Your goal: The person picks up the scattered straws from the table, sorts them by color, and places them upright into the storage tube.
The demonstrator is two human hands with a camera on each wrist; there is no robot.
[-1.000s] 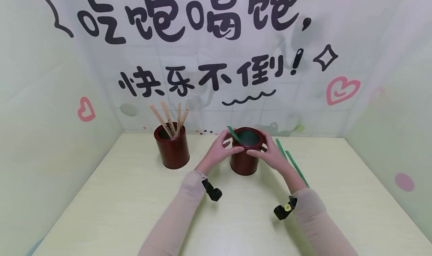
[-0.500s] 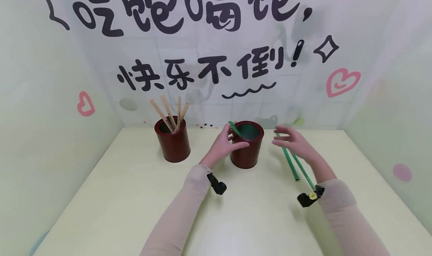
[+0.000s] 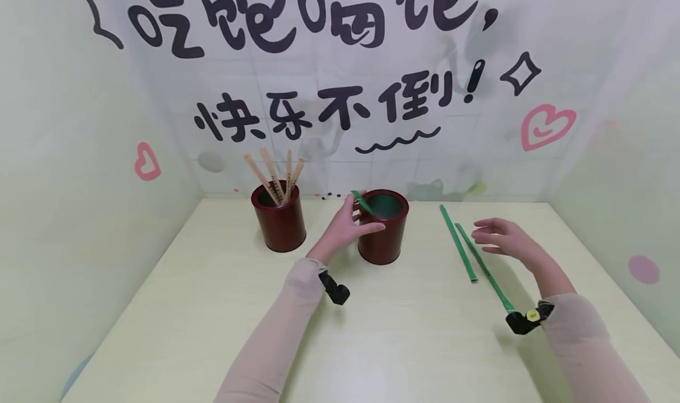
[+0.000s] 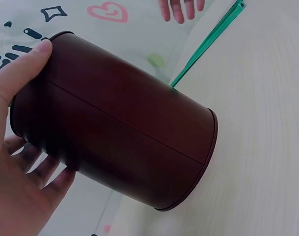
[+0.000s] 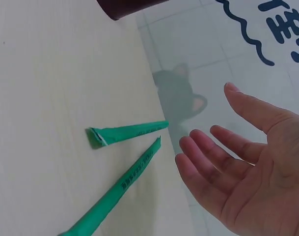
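In the head view, my left hand (image 3: 345,231) holds an upright dark red cylindrical holder (image 3: 379,241) from its left side. The left wrist view shows the thumb on the holder (image 4: 115,113) near its rim and the fingers along its other side. A green paper-wrapped stick (image 3: 362,202) leans out of the holder beside those fingers. Over to the right, my right hand (image 3: 507,239) hangs above the table with relaxed fingers and nothing in it. Left of it lie two long green paper-wrapped sticks, one nearer the holder (image 3: 459,243) and one nearer the hand (image 3: 486,270).
A second dark red holder (image 3: 278,226) stands to the left with several pale printed sticks (image 3: 270,176) in it. The pale tabletop (image 3: 372,332) meets a printed backdrop (image 3: 319,173) behind the holders, and side panels flank it.
My right hand has let go of the holder's right side and moved right, past the green sticks lying on the table. My left hand stays on the holder.
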